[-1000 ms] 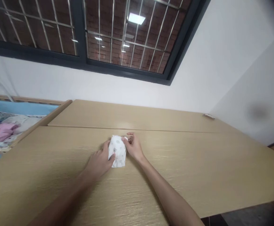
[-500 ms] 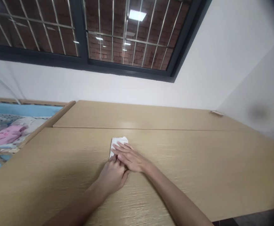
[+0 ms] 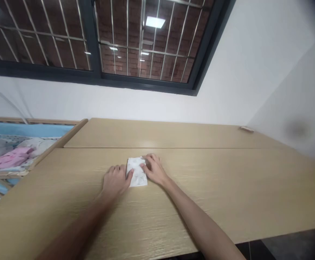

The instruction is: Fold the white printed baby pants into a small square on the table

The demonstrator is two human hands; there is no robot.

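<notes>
A folded white tissue [image 3: 138,174] lies flat on the light wood-grain tabletop [image 3: 214,195]. My left hand [image 3: 115,180] is at its left edge, with the thumb over the tissue and the fingers bent beside it. On the other side, my right hand [image 3: 155,170] pinches the upper right corner between thumb and curled fingers. Most of the tissue shows between the two hands. The undersides of the fingers are hidden.
A wooden crib [image 3: 73,134] with blue lining and a pink cloth [image 3: 13,157] adjoins the table's left end. Behind the table are a white wall [image 3: 146,104] and a barred window [image 3: 146,43]. A small flat object [image 3: 246,129] lies at the far right corner.
My hands were stacked over the tissue and have moved apart to its two sides. More of the tissue is uncovered now. The view has shifted slightly.
</notes>
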